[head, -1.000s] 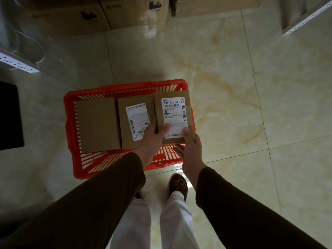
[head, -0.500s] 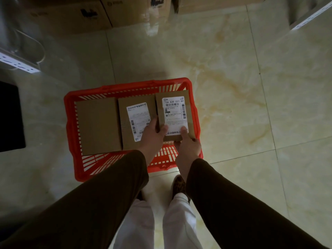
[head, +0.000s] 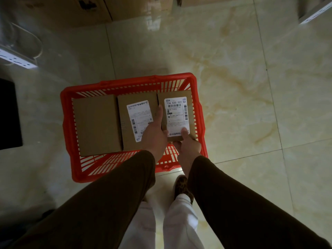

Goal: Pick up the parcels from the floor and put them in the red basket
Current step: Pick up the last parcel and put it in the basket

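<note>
On held parcel (head: 177, 115): "736 A30 021-Q2"

Three cardboard parcels are counted: a plain one (head: 97, 124), a labelled middle one (head: 137, 121), and a labelled right one (head: 177, 115). One red basket (head: 67, 123) is seen. Two hands are counted, left (head: 154, 135) and right (head: 188, 146).

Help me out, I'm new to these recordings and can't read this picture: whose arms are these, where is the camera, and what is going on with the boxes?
There is no machine here. The camera sits on a person's head, looking down at their own arms in dark sleeves. On the tiled floor stands a red basket. In it lie a plain cardboard parcel and beside it a middle parcel bearing a white label. The left hand and the right hand together hold a third labelled parcel at the basket's right end. Whether it rests on the bottom yet, I cannot tell. Large cartons stand along the far side.
</note>
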`<state>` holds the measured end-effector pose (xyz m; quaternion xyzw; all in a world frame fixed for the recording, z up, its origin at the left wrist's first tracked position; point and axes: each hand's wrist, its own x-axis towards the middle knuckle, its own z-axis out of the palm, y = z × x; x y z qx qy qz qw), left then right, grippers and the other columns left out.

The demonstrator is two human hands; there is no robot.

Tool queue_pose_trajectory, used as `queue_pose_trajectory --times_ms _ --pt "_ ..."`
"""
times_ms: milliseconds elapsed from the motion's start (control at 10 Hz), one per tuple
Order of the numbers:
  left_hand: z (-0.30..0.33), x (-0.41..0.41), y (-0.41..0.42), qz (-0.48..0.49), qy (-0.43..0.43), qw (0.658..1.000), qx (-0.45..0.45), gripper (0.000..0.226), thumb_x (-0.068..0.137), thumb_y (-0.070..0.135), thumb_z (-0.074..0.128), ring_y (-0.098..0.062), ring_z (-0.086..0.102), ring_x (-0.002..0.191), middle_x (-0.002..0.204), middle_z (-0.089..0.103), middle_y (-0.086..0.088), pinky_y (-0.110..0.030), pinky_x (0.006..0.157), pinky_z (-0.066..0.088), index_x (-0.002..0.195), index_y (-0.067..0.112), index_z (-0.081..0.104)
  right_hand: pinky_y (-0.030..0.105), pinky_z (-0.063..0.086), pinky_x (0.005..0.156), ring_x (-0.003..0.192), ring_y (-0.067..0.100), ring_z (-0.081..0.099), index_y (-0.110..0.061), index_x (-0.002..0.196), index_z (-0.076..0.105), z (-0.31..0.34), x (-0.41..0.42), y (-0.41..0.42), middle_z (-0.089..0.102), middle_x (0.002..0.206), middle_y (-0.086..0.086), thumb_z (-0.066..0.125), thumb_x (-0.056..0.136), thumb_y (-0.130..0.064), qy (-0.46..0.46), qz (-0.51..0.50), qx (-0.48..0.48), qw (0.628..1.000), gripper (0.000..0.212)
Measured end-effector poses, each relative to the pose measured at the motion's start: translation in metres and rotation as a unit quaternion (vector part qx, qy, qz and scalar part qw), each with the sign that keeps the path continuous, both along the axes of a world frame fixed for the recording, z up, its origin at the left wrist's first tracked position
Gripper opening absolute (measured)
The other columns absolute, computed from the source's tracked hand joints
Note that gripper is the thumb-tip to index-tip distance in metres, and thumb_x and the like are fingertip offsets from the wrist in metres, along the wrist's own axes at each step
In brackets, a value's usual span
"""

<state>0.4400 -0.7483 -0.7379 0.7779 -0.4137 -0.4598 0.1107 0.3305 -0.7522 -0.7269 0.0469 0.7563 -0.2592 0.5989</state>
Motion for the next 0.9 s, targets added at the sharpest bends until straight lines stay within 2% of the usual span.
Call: queue_pose_trajectory --times_ms 100,200,300,400,500,600,700,800,900 --pt "0.000 0.000 0.000 -0.007 -0.020 1.000 0.006 0.093 0.098 0.013 0.056 -0.001 0.056 0.074 0.095 0.056 0.009 -0.022 0.076 0.049 0.155 0.050 -0.007 0.040 0.065 0.080 0.092 0.027 0.078 -0.011 0.116 0.067 -0.005 -0.002 0.001 0.078 0.107 0.009 0.070 0.095 -0.026 -0.012 0.005 -0.006 1.000 0.026" --pt "0.001 0.000 -0.002 -0.012 -0.026 1.000 0.003 0.089 0.099 0.015 0.055 0.001 0.055 0.069 0.085 0.053 0.013 -0.016 0.066 0.043 0.156 0.048 -0.005 0.037 0.065 0.075 0.092 0.027 0.078 -0.011 0.115 0.067 -0.007 -0.004 -0.002 0.078 0.107 0.008 0.070 0.095 -0.024 -0.021 0.015 -0.008 1.000 0.024" --pt "0.003 0.003 -0.008 -0.020 -0.026 0.999 0.010 0.088 0.098 0.015 0.056 -0.001 0.056 0.066 0.079 0.050 0.014 -0.016 0.061 0.041 0.158 0.045 -0.001 0.034 0.065 0.070 0.088 0.025 0.078 -0.015 0.111 0.067 -0.005 -0.007 -0.008 0.078 0.104 0.005 0.070 0.095 -0.025 -0.026 0.035 0.001 0.999 0.019" --pt "0.006 0.004 -0.011 -0.027 -0.022 0.999 0.017 0.089 0.098 0.015 0.058 -0.002 0.055 0.067 0.080 0.050 0.011 -0.016 0.059 0.039 0.158 0.043 -0.001 0.034 0.064 0.073 0.087 0.024 0.077 -0.015 0.115 0.065 -0.001 -0.008 -0.012 0.077 0.107 0.005 0.067 0.097 -0.025 -0.040 0.054 0.012 0.998 0.021" --pt "0.011 0.004 -0.009 -0.025 -0.003 0.999 0.022 0.086 0.098 0.014 0.058 -0.001 0.054 0.065 0.077 0.048 0.013 -0.010 0.049 0.035 0.159 0.041 0.003 0.036 0.064 0.081 0.086 0.022 0.075 -0.014 0.120 0.064 0.004 -0.009 -0.012 0.075 0.109 0.005 0.065 0.099 -0.024 -0.042 0.073 0.022 0.996 0.024" --pt "0.016 0.007 -0.001 -0.011 0.008 1.000 0.008 0.085 0.097 0.012 0.059 -0.004 0.059 0.071 0.084 0.057 0.009 -0.009 0.058 0.041 0.159 0.040 0.009 0.038 0.063 0.086 0.089 0.022 0.076 -0.014 0.123 0.063 0.013 -0.009 -0.008 0.075 0.111 0.005 0.064 0.099 -0.024 -0.051 0.086 0.018 0.995 0.025" --pt "0.023 0.013 0.014 0.024 0.043 0.999 -0.004 0.082 0.098 0.014 0.057 -0.008 0.067 0.085 0.116 0.065 0.006 -0.020 0.073 0.054 0.158 0.042 0.009 0.035 0.063 0.084 0.093 0.022 0.074 -0.016 0.123 0.063 0.028 -0.010 -0.007 0.074 0.113 0.005 0.063 0.100 -0.025 -0.048 0.108 0.021 0.993 0.025" --pt "0.040 0.022 0.023 0.064 0.058 0.996 0.007 0.077 0.101 0.018 0.055 -0.014 0.069 0.092 0.122 0.063 0.002 -0.029 0.082 0.058 0.159 0.038 0.009 0.027 0.062 0.064 0.089 0.022 0.072 -0.013 0.122 0.063 0.051 -0.008 -0.008 0.072 0.106 0.006 0.063 0.100 -0.022 -0.053 0.127 0.018 0.990 0.024" --pt "0.058 0.040 0.029 0.051 0.026 0.998 0.013 0.071 0.101 0.015 0.055 -0.004 0.063 0.081 0.113 0.066 -0.002 -0.017 0.063 0.051 0.159 0.029 0.016 0.030 0.059 0.066 0.089 0.026 0.069 -0.009 0.126 0.061 0.078 -0.006 -0.013 0.069 0.114 0.011 0.062 0.100 -0.021 -0.020 0.184 -0.015 0.983 0.029"
